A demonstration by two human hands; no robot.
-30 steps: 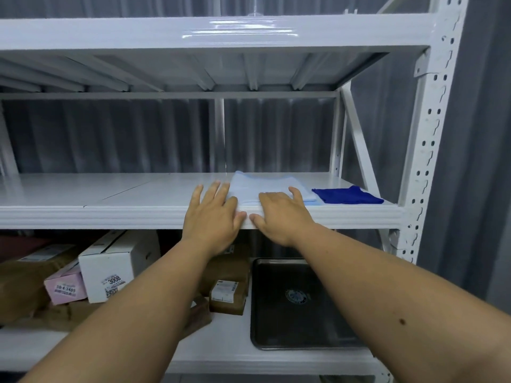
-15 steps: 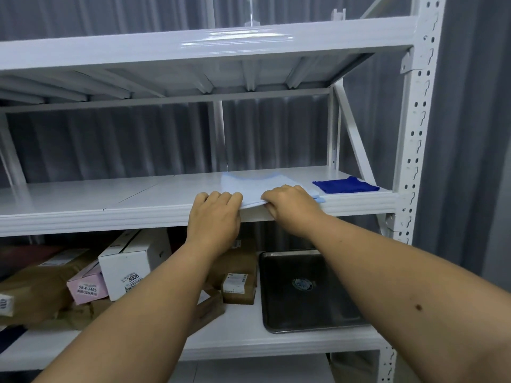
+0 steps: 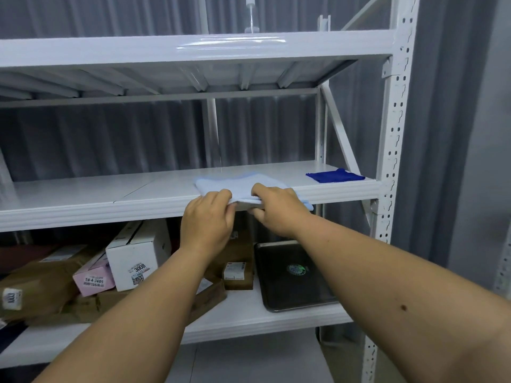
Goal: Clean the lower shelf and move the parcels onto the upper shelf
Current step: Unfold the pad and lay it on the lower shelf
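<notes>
A folded light blue cloth (image 3: pixel 235 183) lies at the front edge of the middle white shelf (image 3: pixel 83 200). My left hand (image 3: pixel 207 219) pinches its near left edge, and my right hand (image 3: pixel 279 211) grips its near right edge, thumb under the cloth. On the lower shelf (image 3: pixel 249 319) stand several parcels: a white box (image 3: pixel 138 258) marked 3008, a pink box (image 3: pixel 92 280), brown paper parcels (image 3: pixel 36 283) at the left and a small brown carton (image 3: pixel 238 275) partly hidden behind my left arm.
A dark blue cloth (image 3: pixel 334 176) lies at the right end of the middle shelf. A dark metal tray (image 3: pixel 293 277) sits on the lower shelf at the right. The rack's perforated upright (image 3: pixel 392 150) stands at the right, and another shelf (image 3: pixel 193 48) spans above.
Both hands went from lying flat on the light blue cloth to curling round its near edge and drawing it toward the shelf's front. The view has pulled back and tilted up.
</notes>
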